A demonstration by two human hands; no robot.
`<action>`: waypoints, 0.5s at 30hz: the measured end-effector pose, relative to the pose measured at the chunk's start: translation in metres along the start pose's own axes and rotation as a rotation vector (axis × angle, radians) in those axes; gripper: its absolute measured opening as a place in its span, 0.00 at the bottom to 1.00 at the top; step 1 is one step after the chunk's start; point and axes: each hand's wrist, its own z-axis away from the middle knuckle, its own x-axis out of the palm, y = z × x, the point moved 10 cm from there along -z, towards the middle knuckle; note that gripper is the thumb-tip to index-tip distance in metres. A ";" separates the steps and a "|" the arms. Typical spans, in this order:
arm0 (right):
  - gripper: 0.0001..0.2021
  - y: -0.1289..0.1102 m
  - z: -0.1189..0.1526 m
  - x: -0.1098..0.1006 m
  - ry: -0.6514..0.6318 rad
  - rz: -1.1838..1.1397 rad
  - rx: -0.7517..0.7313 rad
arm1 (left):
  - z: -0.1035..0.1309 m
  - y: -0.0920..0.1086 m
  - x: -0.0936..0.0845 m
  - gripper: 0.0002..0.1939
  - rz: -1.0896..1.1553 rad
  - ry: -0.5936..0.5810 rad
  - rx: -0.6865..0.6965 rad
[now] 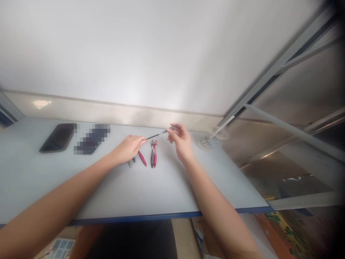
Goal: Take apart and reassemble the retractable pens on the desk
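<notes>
My left hand (129, 147) and my right hand (180, 140) hold the two ends of a thin dark pen refill (156, 135) just above the grey table (81, 180). The left fingertips pinch its near end and the right fingers pinch the end with a grey pen part (172, 128). Under the hands lie a red pen piece (142, 158), a grey piece (132, 162) partly hidden by my left hand, and two red and grey pens (153, 154) side by side.
A dark phone (58, 137) lies at the far left beside a blurred dark object (92, 139). A clear plastic cup with a straw (212, 138) stands near the table's right edge. Metal window frames rise at the right; boxes sit below the front edge.
</notes>
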 end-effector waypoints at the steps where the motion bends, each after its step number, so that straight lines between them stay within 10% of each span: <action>1: 0.17 0.001 -0.001 -0.001 0.006 -0.008 0.001 | 0.000 0.001 -0.001 0.21 0.000 0.000 -0.001; 10: 0.20 0.005 -0.002 -0.003 0.028 -0.057 0.035 | 0.001 0.001 -0.003 0.21 0.019 -0.009 -0.055; 15: 0.17 0.010 0.007 0.023 -0.193 -0.042 0.132 | 0.002 0.004 0.000 0.19 0.031 -0.035 -0.062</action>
